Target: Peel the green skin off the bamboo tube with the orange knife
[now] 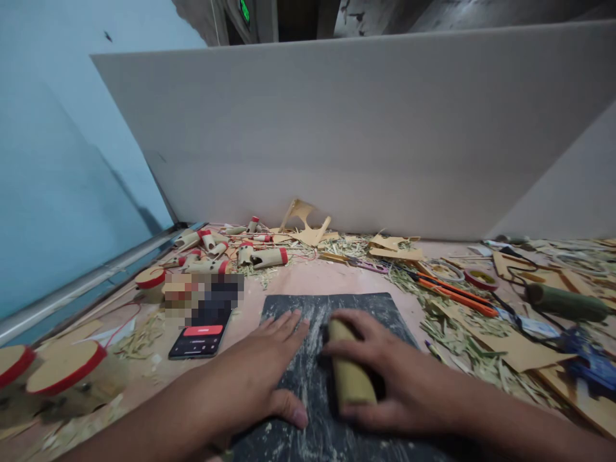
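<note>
My right hand [389, 375] is wrapped round a short pale bamboo piece [350, 372], which lies on its side on a black sheet of sandpaper [312, 443]. Whitish dust streaks the sheet. My left hand [269, 366] lies flat on the sheet's left part with its fingers stretched out and nothing in it. The underside of the bamboo is hidden against the sheet, and the right hand is slightly blurred.
A phone [199, 337] lies left of the sheet. Bamboo pieces with red bands [269, 257] and larger red-rimmed cylinders [67, 375] stand around the left. Rightward are an orange cutter [455, 295], tape rolls [481, 278], green bamboo [565, 301] and shavings. A white panel [337, 141] closes the back.
</note>
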`<state>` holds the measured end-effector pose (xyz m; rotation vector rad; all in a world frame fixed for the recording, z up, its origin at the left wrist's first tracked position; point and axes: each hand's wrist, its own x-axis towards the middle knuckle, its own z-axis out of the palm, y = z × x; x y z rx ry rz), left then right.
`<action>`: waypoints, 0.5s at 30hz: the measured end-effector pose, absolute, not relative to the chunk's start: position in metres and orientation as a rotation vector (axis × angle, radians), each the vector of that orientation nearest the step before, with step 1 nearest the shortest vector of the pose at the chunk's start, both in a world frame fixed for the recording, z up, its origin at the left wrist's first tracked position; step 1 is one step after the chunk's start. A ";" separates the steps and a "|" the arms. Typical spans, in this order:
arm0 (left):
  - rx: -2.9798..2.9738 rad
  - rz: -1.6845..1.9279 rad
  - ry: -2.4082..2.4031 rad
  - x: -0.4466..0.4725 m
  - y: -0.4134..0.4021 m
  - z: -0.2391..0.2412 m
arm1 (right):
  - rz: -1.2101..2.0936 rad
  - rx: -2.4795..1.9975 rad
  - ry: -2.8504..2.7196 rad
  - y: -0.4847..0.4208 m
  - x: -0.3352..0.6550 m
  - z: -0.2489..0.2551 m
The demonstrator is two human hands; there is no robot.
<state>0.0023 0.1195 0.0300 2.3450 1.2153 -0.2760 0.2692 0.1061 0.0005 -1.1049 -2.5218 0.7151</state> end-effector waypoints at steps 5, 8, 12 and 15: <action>2.335 -0.281 1.222 0.002 0.119 0.031 | 0.644 -1.218 -2.431 0.104 0.271 -0.001; 2.363 -0.317 1.216 0.002 0.118 0.032 | 0.758 -1.050 -2.552 0.103 0.271 -0.001; 2.412 -0.354 1.228 0.004 0.119 0.034 | 0.537 -1.274 -2.374 0.103 0.269 -0.002; 2.406 -0.378 1.227 0.004 0.119 0.035 | 0.793 -0.930 -2.617 0.101 0.267 -0.002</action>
